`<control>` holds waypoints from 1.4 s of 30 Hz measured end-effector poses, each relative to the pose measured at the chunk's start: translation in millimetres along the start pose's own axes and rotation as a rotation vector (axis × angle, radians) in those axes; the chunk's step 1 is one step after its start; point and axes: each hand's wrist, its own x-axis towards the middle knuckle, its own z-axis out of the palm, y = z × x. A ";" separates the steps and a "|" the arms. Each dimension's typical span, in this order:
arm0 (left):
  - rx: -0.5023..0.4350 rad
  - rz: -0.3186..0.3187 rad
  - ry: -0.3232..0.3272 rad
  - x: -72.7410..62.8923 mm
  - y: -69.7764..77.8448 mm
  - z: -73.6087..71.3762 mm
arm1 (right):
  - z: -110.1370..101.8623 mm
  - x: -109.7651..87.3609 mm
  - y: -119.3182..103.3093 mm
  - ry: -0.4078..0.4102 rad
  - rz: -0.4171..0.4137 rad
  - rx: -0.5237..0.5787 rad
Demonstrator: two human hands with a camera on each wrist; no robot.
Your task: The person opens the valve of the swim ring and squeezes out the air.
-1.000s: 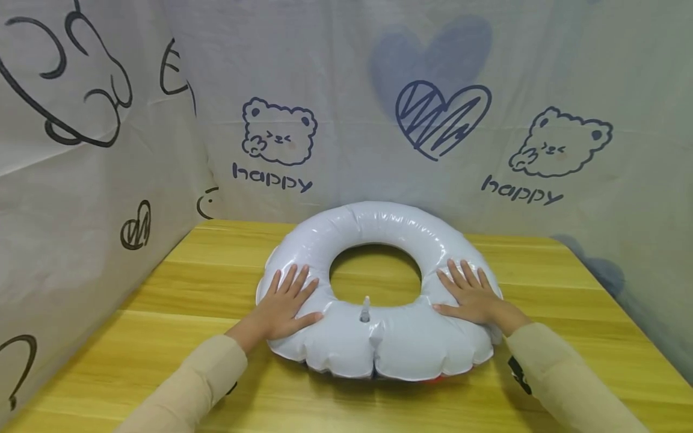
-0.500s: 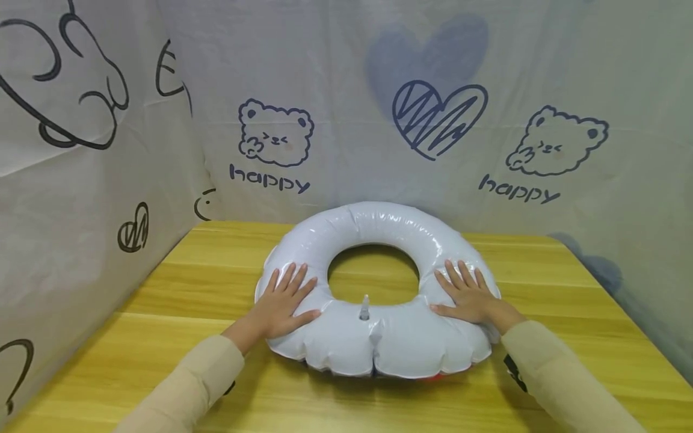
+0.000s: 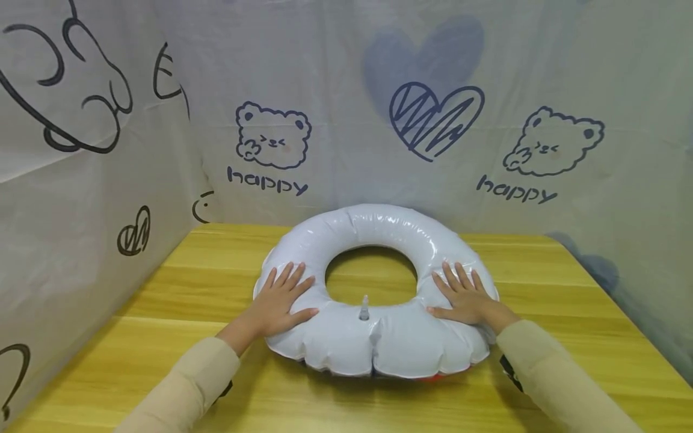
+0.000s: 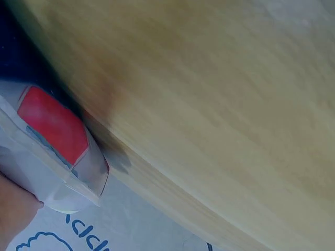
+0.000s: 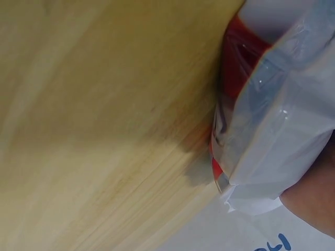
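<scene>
A white inflated swim ring (image 3: 373,222) lies flat on the wooden table, its clear valve (image 3: 364,309) sticking up at the near inner edge. My left hand (image 3: 278,304) rests on the ring's left side with fingers spread and straight. On the right side my right hand (image 3: 465,297) lies the same way, palm down. Both thumbs point inward toward the valve. In the left wrist view the ring's underside shows a red patch (image 4: 55,125) beside dark blue. The right wrist view shows the ring's seam (image 5: 256,120) and red printing below it, with part of the hand at the edge.
The yellow wood-grain table (image 3: 178,337) extends around the ring. Behind it hangs a pale cloth (image 3: 346,150) with bear and heart drawings, close to the ring's far side. Another printed cloth (image 3: 81,198) stands along the left.
The head view has shifted slightly, so the ring and hands appear a little further left. Both hands keep their places on the ring.
</scene>
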 end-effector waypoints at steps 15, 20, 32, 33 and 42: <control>-0.007 -0.012 0.009 0.2 2.9 -6.0 | 1.3 2.7 -1.9 -0.045 0.005 -0.032; -0.012 -0.023 0.012 -0.4 2.4 -6.3 | -0.7 3.6 -5.5 -0.054 0.007 -0.044; -0.056 -0.015 0.004 3.3 5.4 -15.0 | -1.1 5.3 -2.5 -0.076 0.026 -0.040; -0.051 -0.012 0.006 3.4 5.2 -15.8 | -0.4 6.1 -1.8 -0.080 0.026 -0.046; -0.056 -0.009 0.003 6.1 2.3 -18.0 | 1.3 8.6 0.6 -0.100 0.025 -0.014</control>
